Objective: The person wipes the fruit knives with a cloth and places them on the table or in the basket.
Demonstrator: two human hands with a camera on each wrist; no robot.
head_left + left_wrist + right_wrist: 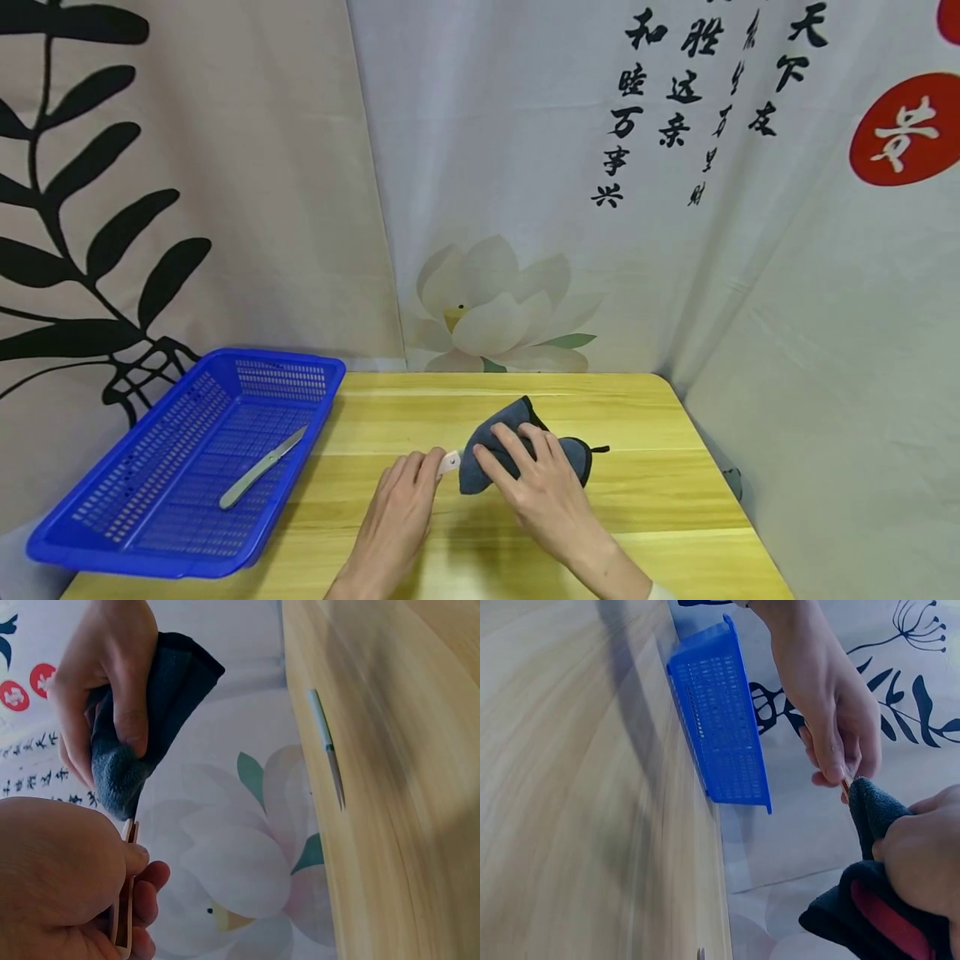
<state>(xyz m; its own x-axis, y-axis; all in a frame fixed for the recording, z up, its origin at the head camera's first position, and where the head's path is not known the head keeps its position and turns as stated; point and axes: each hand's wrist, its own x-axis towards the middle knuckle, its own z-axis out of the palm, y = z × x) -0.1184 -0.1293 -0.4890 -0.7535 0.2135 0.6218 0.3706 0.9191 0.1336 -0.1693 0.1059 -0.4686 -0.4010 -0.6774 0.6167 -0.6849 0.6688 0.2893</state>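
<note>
My left hand (397,508) grips the pale handle (450,462) of what looks like a folding knife. In the left wrist view a long slot runs along this handle (122,919). My right hand (543,496) holds a dark blue-grey cloth (512,417) bunched over the far end of the knife, so any blade is hidden. A red patch of the cloth (892,919) shows in the right wrist view. Both hands are close together above the front middle of the table.
On the left a blue plastic basket (168,573) holds a knife (258,471) with a pale green handle. Another knife (326,739) with a pale green handle lies on the wooden table (637,517). Printed curtains (525,167) hang behind the table.
</note>
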